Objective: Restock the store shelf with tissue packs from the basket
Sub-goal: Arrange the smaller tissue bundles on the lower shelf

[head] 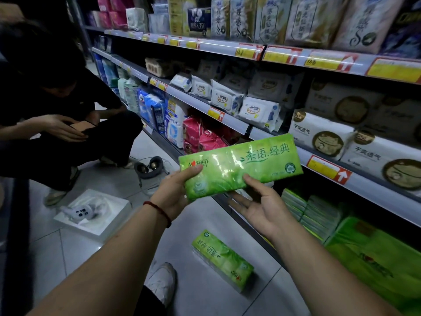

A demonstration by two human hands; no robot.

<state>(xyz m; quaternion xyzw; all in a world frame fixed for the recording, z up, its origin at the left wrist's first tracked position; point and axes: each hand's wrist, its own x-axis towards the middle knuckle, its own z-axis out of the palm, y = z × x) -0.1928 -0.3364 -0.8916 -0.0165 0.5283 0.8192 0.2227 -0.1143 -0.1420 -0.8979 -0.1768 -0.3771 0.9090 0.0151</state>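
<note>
A green tissue pack (241, 166) is held flat in front of the store shelf (364, 179), at mid-height. My left hand (175, 192) grips its left end, thumb on top. Under its lower right edge, my right hand (262, 206) lies palm up with fingers spread, the thumb touching the pack. A second green tissue pack (222, 258) lies on the floor tiles near my shoe. More green packs (319, 215) are stacked on the bottom shelf at right. No basket is in view.
Another person (57, 106) crouches at the left, hands over a small box. On the floor lie a white foam tray (95, 213) with a device, a dark headset (148, 168) with cables, and my white shoe (161, 283). Upper shelves are packed with wipes and tissue bags.
</note>
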